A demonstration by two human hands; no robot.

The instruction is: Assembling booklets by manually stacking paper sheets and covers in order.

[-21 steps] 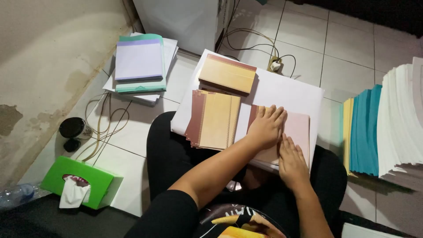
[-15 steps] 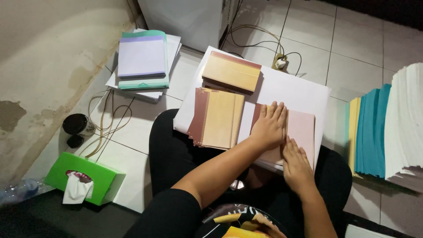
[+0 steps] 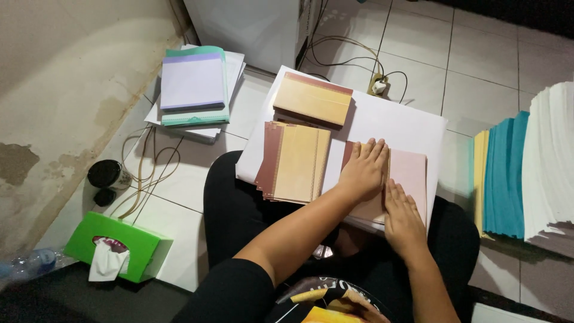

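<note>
While pressed flat on the pink sheets (image 3: 411, 173) at the near right corner of the white board (image 3: 400, 122), left hand (image 3: 363, 173) and right hand (image 3: 402, 215) grip nothing: fingers stretched out, palms down, left a little further up the board than right, the two hands just beside each other.

Likely risks, judged from the layout: board balanced on the lap and overhanging the knees, so could tip under a lopsided push; pink sheets close to the board's near edge, so could slide off toward the body; uneven pressure from the two palms could skew or crease the sheet crookedly; tan stack (image 3: 296, 162) at the board's near left already fanned, so a brush from the left forearm could scatter it; cables (image 3: 359, 48) beyond the board's far edge, a snag only if the board is shoved forward.

Counted: two hands; one board; on the board three paper lots, namely the pink one, the fanned tan stack and a second tan stack (image 3: 314, 98) at the far left; left of the board, one pastel paper pile (image 3: 194, 84), one dark cup (image 3: 107, 173), one green tissue box (image 3: 116, 245); right of the board, upright paper in three colours, yellow (image 3: 480, 173), teal (image 3: 502, 173), white (image 3: 553, 161).
</note>
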